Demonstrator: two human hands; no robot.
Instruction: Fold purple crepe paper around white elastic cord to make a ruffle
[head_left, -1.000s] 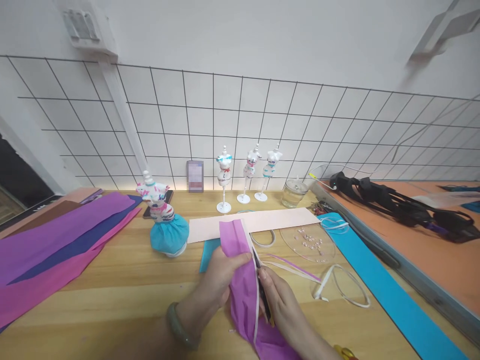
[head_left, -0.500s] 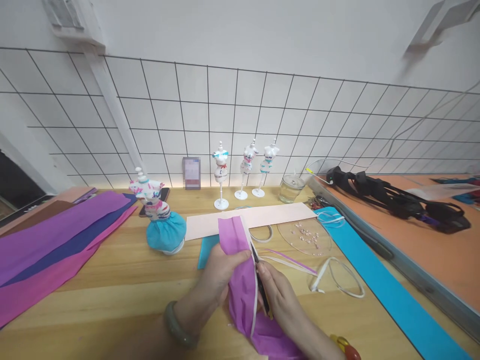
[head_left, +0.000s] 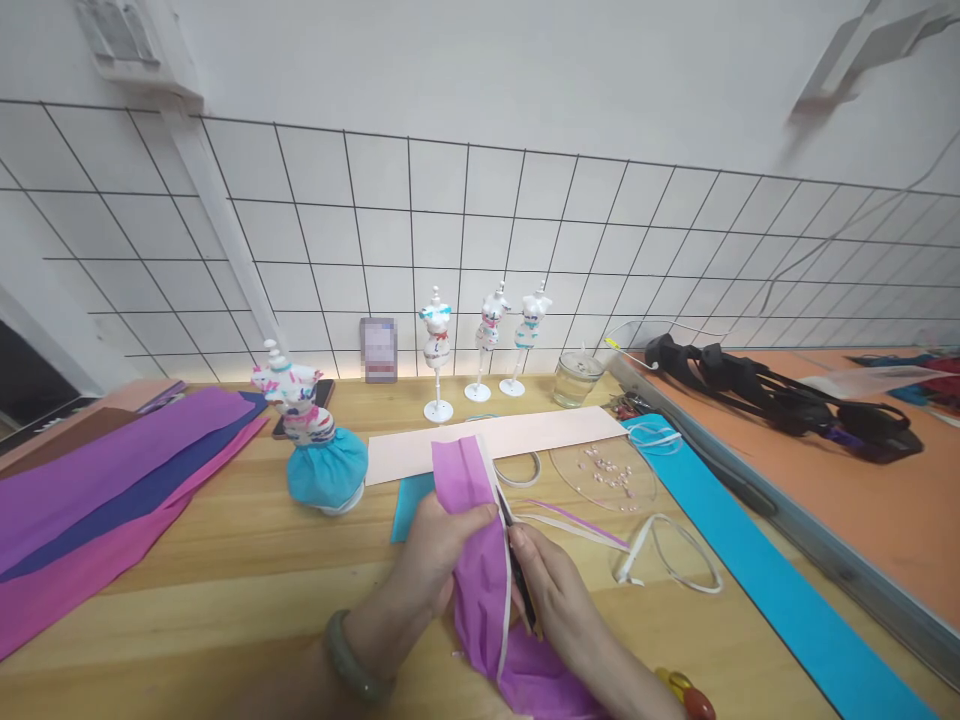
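Note:
My left hand (head_left: 435, 555), a green bangle on its wrist, is closed on a purple fabric strip (head_left: 461, 475). Its thumb presses flat on the cloth near the right edge. White trim (head_left: 503, 620) runs along that edge, and the lower end of the strip bunches up on the table. In my right hand (head_left: 559, 590) is a pair of small black scissors (head_left: 523, 585), with a yellowish part at the lower end. The blades point away from me and lie against the trimmed edge; my fingers partly hide them.
A small dress form (head_left: 300, 400) in a blue skirt stands left, with three more (head_left: 437, 345) at the back. Fabric strips (head_left: 120, 470) lie far left. A pale strip (head_left: 555, 432), a glass jar (head_left: 577, 380), beads (head_left: 611, 478), ribbons (head_left: 634, 550) and a blue strip (head_left: 757, 555) surround the hands.
The whole view has shifted slightly left. Both hands keep almost the same grip on the purple strip and the scissors.

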